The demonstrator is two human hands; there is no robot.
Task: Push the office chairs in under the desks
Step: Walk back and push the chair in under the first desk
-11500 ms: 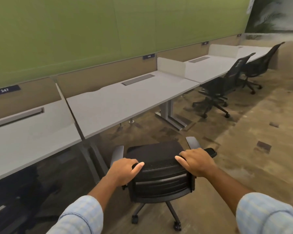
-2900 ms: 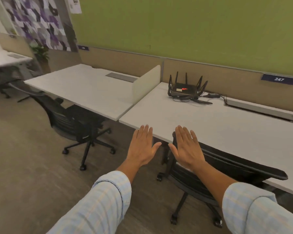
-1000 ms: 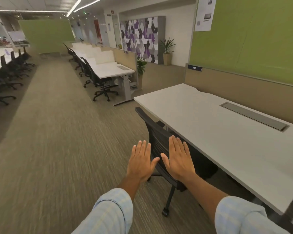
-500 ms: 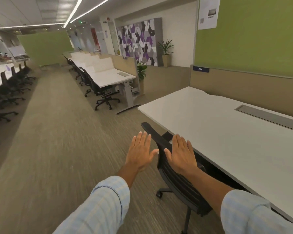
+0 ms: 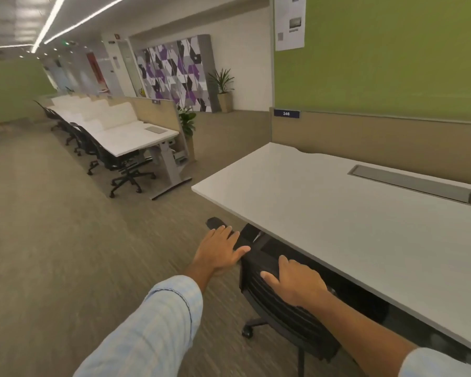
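A black mesh office chair [image 5: 280, 314] stands at the front edge of a white desk [image 5: 351, 221], its seat partly hidden under the desktop. My left hand [image 5: 219, 250] lies flat with fingers spread on the top left end of the chair's backrest. My right hand [image 5: 297, 284] presses flat against the backrest further right, fingers apart, gripping nothing.
A grey cable tray [image 5: 413, 183] is set into the desk. A beige panel with a number plate [image 5: 286, 113] and a green wall back the desk. Another desk row [image 5: 131, 137] with several black chairs [image 5: 125, 170] lies ahead left. Carpeted aisle runs to the left.
Both hands have come down from hovering onto the chair's backrest. The chair sits closer in under the desk than half a second ago, and my view has shifted nearer the desk.
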